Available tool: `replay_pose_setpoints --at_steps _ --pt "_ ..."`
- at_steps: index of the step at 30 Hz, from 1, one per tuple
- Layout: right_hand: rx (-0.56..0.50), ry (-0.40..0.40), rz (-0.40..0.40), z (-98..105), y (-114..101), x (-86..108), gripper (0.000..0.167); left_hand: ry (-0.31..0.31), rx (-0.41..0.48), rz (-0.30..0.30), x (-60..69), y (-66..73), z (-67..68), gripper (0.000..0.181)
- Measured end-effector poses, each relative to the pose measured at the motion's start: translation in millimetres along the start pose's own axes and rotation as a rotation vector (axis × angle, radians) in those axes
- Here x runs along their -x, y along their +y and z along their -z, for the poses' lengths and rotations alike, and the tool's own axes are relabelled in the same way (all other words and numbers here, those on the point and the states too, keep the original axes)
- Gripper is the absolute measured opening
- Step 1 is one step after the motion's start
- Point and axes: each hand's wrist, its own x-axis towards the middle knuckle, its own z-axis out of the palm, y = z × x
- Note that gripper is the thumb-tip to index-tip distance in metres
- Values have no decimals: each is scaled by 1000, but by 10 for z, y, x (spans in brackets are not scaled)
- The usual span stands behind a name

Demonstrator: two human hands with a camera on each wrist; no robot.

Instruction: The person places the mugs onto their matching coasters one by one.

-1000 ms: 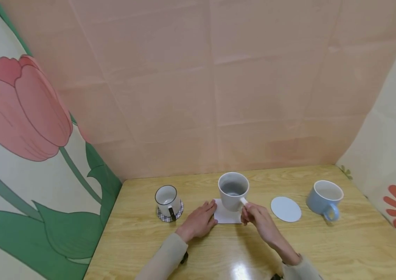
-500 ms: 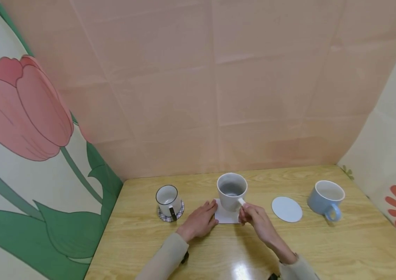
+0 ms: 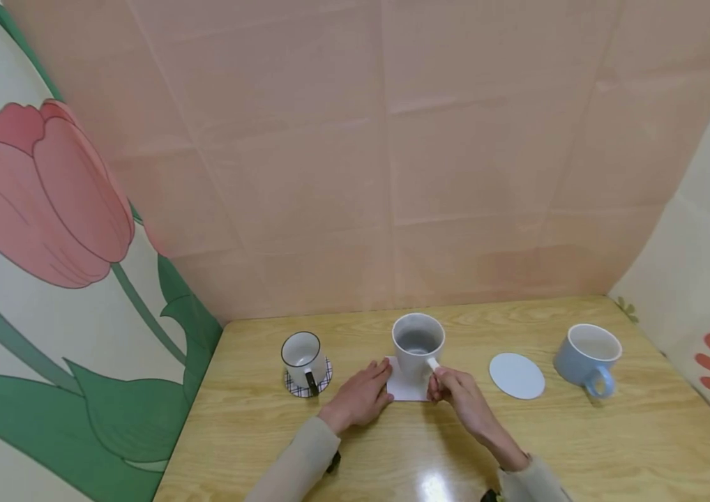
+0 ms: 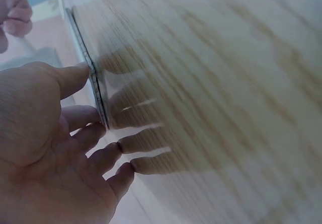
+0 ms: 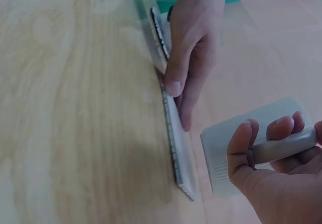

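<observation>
My right hand [image 3: 464, 401] grips the handle of a white mug [image 3: 416, 362], fingers curled round it. Below the mug lies a square white coaster [image 3: 395, 390] on the wooden table. A narrow gap shows between the mug's ribbed side [image 5: 224, 158] and the coaster [image 5: 176, 148] in the right wrist view. At the coaster's left edge rests my left hand [image 3: 358, 397], its fingers fairly straight. Seen from the left wrist, the thumb of that hand [image 4: 40, 128] touches the coaster's edge [image 4: 90, 68]. The mug partly hides the coaster.
To the left, a white mug with a black rim [image 3: 302, 359] stands on a round checked coaster [image 3: 326, 380]. On the right lie a round white coaster [image 3: 517, 376] and a light blue mug [image 3: 584, 362]. A pink backdrop [image 3: 330, 174] rises behind the table [image 3: 248, 432].
The right hand has shifted the white mug slightly left over the coaster, then lowered it a little. The left hand stays at the coaster's edge. The head view has drifted slightly.
</observation>
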Motion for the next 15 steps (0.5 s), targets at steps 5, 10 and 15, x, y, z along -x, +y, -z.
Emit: replay_pose_setpoints --at_steps 5,10,15 --pt "6 4 -15 16 99 -11 48 6 3 -21 7 -17 -5 64" --pt "10 19 -45 16 167 -19 48 0 16 -61 -3 -77 -24 63" --pt "1 28 -62 0 184 -19 47 -18 49 -75 -22 -158 -57 63"
